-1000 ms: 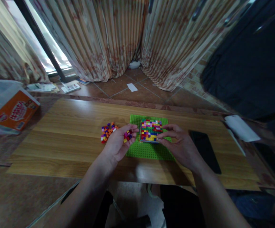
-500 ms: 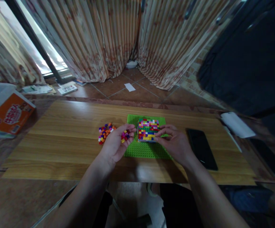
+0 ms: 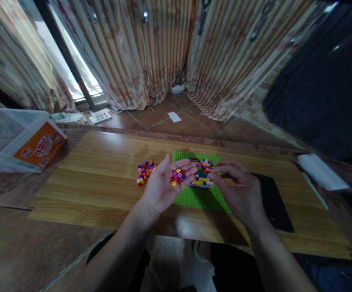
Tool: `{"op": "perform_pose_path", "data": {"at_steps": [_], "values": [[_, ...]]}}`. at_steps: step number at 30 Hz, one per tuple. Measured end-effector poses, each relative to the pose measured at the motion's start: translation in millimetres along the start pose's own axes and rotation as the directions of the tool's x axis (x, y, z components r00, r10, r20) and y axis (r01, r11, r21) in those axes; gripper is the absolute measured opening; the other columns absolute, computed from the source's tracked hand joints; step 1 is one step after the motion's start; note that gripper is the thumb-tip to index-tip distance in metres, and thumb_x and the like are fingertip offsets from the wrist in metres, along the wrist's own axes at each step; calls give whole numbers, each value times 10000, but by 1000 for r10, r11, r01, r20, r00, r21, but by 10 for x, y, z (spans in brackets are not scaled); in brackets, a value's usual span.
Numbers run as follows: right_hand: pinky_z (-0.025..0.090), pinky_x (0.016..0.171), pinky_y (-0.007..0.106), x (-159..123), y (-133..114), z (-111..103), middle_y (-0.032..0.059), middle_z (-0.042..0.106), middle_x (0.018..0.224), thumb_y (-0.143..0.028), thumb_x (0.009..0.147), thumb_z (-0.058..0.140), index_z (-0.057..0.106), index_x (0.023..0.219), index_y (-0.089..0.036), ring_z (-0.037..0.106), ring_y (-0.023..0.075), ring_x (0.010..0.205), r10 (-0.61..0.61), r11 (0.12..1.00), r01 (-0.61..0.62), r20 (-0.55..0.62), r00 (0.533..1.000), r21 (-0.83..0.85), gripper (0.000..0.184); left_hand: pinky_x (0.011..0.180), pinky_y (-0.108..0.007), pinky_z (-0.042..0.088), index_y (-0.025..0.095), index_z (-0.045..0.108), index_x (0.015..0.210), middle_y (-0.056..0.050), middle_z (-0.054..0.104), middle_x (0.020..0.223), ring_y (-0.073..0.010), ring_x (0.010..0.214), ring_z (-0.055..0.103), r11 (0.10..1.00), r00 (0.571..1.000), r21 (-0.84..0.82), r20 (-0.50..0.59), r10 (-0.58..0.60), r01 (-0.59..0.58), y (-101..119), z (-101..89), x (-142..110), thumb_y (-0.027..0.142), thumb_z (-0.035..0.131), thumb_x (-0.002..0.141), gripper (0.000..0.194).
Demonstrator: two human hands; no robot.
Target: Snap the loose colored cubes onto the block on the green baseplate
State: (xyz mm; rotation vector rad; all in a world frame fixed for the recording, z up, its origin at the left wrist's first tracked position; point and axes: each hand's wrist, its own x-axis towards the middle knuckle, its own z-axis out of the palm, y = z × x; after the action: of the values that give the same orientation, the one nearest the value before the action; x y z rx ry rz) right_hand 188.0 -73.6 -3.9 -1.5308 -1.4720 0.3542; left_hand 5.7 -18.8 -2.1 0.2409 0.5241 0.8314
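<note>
My left hand is held palm up, with several small coloured toy bricks lying on the palm and fingers. Its fingertips overlap the left side of a block built of multicoloured bricks, hiding part of it. That block sits on a green studded baseplate. At the block's right edge is my right hand, thumb and fingers drawn together in a pinch. Whatever lies between those fingertips is too small to make out. Left of my left hand, a loose pile of bricks rests on the wooden table, partly hidden by the thumb side.
A black phone or tablet lies on the wooden table, right of my right hand. A clear plastic tub with an orange label stands beyond the left end. A white object is at the far right. Curtains hang behind.
My left hand has turned and opened flatter, showing the bricks on its palm and covering the block's left side. My right hand stays by the block's right edge. The whole view has shifted slightly.
</note>
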Motion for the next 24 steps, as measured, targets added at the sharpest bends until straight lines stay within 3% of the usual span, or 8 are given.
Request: {"op": "perform_pose_path", "data": {"at_steps": [5,8,12,19,21,24], "values": [[514,906,385,-64,-242,203,33,649,1009,-212,900,614,727,948,-283,621,194,1009,-222,975,224,118,968,1,142,833,-281,502,62,691,1013,-164,707,1010,-191,890,663,998,998,-43,44,-48,50,-10,9,-5,496,444,950,503],[513,916,411,-81,-247,273,41,643,1025,-220,900,620,731,962,-297,605,211,1024,-247,963,261,180,952,-61,149,742,-252,487,73,698,991,-147,700,983,-157,795,639,996,995,-57,74,-69,74,-17,-7,-2,506,461,941,496],[497,957,446,-78,-192,296,49,638,1057,-221,911,603,727,997,-300,591,229,1068,-266,949,292,201,943,-114,170,746,-254,480,78,703,985,-151,693,997,-175,851,640,995,993,-61,87,-79,84,-22,-21,-1,491,478,936,474],[505,920,408,-49,-176,289,54,663,1025,-243,928,580,729,993,-278,608,223,1033,-241,961,261,186,953,-93,166,773,-249,500,66,703,966,-160,693,1012,-172,863,643,994,993,-76,89,-73,80,-26,12,-26,481,466,943,478],[511,913,396,-18,-137,222,52,664,1024,-268,918,592,731,963,-276,624,218,1018,-204,974,215,144,968,-66,146,796,-267,517,72,706,929,-156,700,971,-175,850,651,998,998,-41,32,-50,52,-12,8,-22,467,467,946,462],[529,867,378,44,-33,62,50,671,989,-315,877,640,735,896,-256,648,213,959,-90,993,95,72,993,-67,113,743,-257,534,82,701,840,-124,699,841,-154,763,653,999,987,45,-154,33,-26,29,-38,8,386,504,943,376]]}}
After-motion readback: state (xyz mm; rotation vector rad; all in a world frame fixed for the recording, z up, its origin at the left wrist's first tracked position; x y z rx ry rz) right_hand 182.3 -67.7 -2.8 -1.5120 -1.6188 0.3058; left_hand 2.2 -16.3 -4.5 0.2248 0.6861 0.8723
